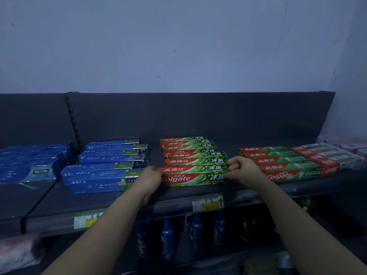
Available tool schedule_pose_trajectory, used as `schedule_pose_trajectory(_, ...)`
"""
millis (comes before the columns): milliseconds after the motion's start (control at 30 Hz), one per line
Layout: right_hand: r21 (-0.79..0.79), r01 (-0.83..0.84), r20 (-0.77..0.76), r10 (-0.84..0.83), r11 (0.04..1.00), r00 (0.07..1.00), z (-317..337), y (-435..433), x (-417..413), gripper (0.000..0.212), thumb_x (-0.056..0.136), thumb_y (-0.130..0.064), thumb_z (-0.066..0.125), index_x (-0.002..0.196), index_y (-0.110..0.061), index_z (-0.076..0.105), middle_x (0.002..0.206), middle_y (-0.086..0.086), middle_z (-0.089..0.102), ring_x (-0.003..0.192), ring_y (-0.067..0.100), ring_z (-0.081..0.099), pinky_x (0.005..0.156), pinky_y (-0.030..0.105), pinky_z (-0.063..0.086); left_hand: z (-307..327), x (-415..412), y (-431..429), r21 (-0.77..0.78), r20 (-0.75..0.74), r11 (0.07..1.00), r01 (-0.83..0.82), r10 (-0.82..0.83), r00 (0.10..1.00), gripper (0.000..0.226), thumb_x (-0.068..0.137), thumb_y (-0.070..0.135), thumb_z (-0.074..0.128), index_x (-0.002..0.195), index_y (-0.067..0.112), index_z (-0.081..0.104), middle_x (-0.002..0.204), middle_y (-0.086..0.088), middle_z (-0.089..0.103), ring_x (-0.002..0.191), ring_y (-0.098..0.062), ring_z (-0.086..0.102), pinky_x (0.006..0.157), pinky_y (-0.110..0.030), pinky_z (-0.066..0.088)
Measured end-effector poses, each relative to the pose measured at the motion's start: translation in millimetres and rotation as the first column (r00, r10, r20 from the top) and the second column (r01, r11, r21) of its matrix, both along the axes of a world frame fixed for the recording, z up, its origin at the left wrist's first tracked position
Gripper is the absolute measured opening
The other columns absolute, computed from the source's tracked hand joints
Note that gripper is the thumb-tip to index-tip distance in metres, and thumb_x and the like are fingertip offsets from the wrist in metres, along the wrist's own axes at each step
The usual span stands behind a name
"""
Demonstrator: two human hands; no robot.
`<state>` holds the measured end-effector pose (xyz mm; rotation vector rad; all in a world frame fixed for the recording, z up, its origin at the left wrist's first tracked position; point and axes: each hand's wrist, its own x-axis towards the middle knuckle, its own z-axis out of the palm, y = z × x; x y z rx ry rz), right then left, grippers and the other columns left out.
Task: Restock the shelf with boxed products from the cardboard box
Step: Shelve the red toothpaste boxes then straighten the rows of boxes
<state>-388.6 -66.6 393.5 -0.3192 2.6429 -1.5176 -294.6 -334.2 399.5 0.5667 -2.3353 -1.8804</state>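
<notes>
Nearest to you, under your two bare forearms, a dim lower tier held several blue bottles [167, 238], too dark to count. Above them, the front rail of the dark shelf [119, 199] carried two price labels [87, 219]. On that shelf, the front Colgate box [190, 176] lay lengthwise at the head of the middle row. Your right grip [237, 168] was curled tight on its right end. Your left grip [152, 176] met its left end, but its fingers were hidden, so I cannot tell whether it held or only pressed. Behind that box ran the middle row [190, 154] of the same green-and-red boxes, seven in all counting the front one. To its right lay a second green row [278, 160] of at least four, touching four red boxes [317, 155] beside it. To the left were about six blue boxes [107, 158] in loose stacks, and further left a blurred blue pile [29, 161]. Behind everything stood a dark back panel [198, 116], and above it a plain pale wall [178, 46] in low bluish light.
</notes>
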Motion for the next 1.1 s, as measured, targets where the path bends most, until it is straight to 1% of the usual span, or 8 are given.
schedule_pose_trajectory(133, 0.024, 0.030, -0.125, -0.027, 0.999, 0.992, 4.6, 1.9, 2.8, 0.041, 0.085, -0.001, 0.066, 0.123, -0.008, 0.053, 0.099, -0.001, 0.055, 0.091, 0.013, 0.054, 0.082, 0.027, 0.046, 2.3, 1.8, -2.0, 0.067, -0.061, 0.996, -0.054, 0.058, 0.996, 0.053, 0.098, 0.023, 0.046, 0.146, 0.007, 0.031, 0.137, -0.012, 0.050, 0.120, -0.025, 0.051, 0.108, -0.045, 0.038)
schedule_pose_trajectory(300, 0.015, 0.053, -0.184, -0.050, 0.998, 0.982, 7.6, 4.4, 8.8, 0.050, 0.094, -0.011, 0.057, 0.142, -0.012, 0.042, 0.139, 0.004, 0.049, 0.128, 0.018, 0.045, 0.100, 0.032, 0.041, -3.6, 12.5, -4.4, 0.053, -0.260, 0.991, -0.122, 0.132, 0.956, 0.042, 0.098, 0.021, 0.048, 0.140, 0.015, 0.044, 0.141, -0.001, 0.048, 0.127, -0.017, 0.046, 0.112, -0.041, 0.034)
schedule_pose_trajectory(433, -0.029, 0.056, -0.188, -0.060, 0.998, 0.980, 7.0, 5.1, 10.2, 0.049, 0.098, -0.013, 0.049, 0.145, -0.010, 0.036, 0.147, 0.006, 0.043, 0.134, 0.019, 0.040, 0.105, 0.032, 0.036, -13.1, 23.2, -3.0, 0.144, -0.329, 0.975, -0.168, 0.207, 0.921, 0.034, 0.096, 0.018, 0.055, 0.130, 0.018, 0.054, 0.129, 0.003, 0.058, 0.121, -0.014, 0.053, 0.110, -0.039, 0.037)
schedule_pose_trajectory(567, -0.099, 0.068, -0.170, -0.084, 0.993, 0.982, 4.7, 3.2, 6.2, 0.049, 0.100, -0.017, 0.046, 0.148, -0.010, 0.034, 0.150, 0.006, 0.039, 0.136, 0.019, 0.037, 0.104, 0.030, 0.033, -13.1, 23.6, -0.3, 0.183, -0.329, 0.962, -0.201, 0.253, 0.910, 0.042, 0.097, 0.016, 0.052, 0.138, 0.014, 0.047, 0.134, 0.001, 0.055, 0.123, -0.014, 0.050, 0.112, -0.037, 0.034)
schedule_pose_trajectory(867, -0.199, 0.082, -0.010, -0.085, 0.977, 0.996, 6.4, -13.0, -8.1, 0.055, 0.103, -0.037, 0.037, 0.152, -0.017, 0.024, 0.158, -0.001, 0.024, 0.144, 0.019, 0.023, 0.113, 0.035, 0.021, 9.8, -9.6, 13.8, 0.055, -0.197, 0.988, -0.147, 0.155, 0.968, 0.062, 0.097, 0.055, 0.033, 0.150, 0.025, 0.025, 0.154, 0.001, 0.030, 0.139, -0.021, 0.034, 0.114, -0.046, 0.028)
schedule_pose_trajectory(933, -0.217, 0.078, 0.031, -0.073, 0.973, 0.997, 5.6, -17.5, -11.3, 0.057, 0.103, -0.042, 0.034, 0.153, -0.018, 0.021, 0.159, -0.002, 0.021, 0.145, 0.019, 0.020, 0.114, 0.036, 0.020, 12.1, -14.2, 13.7, 0.047, -0.148, 0.989, -0.137, 0.143, 0.979, 0.060, 0.097, 0.058, 0.029, 0.145, 0.023, 0.034, 0.145, -0.002, 0.045, 0.129, -0.023, 0.046, 0.109, -0.044, 0.034)
schedule_pose_trajectory(1000, -0.242, 0.092, 0.099, -0.070, 0.966, 0.993, 1.2, -21.7, -17.1, 0.060, 0.102, -0.046, 0.032, 0.154, -0.020, 0.017, 0.160, -0.003, 0.018, 0.146, 0.019, 0.018, 0.115, 0.038, 0.018, 11.5, -15.6, 15.0, 0.122, -0.117, 0.985, -0.121, 0.136, 0.984, 0.052, 0.098, 0.057, 0.026, 0.118, 0.021, 0.058, 0.111, -0.003, 0.066, 0.102, -0.020, 0.063, 0.096, -0.039, 0.045)
schedule_pose_trajectory(1100, -0.289, 0.106, 0.204, -0.047, 0.951, 0.978, -4.5, -29.1, -26.3, 0.084, 0.085, -0.072, 0.038, 0.153, -0.027, 0.019, 0.159, -0.005, 0.020, 0.145, 0.021, 0.022, 0.117, 0.045, 0.021, 7.1, -18.7, 22.8, 0.273, -0.111, 0.954, -0.123, 0.158, 0.981, 0.045, 0.099, 0.056, 0.026, 0.078, 0.025, 0.052, 0.075, 0.003, 0.064, 0.080, -0.017, 0.064, 0.090, -0.038, 0.046)
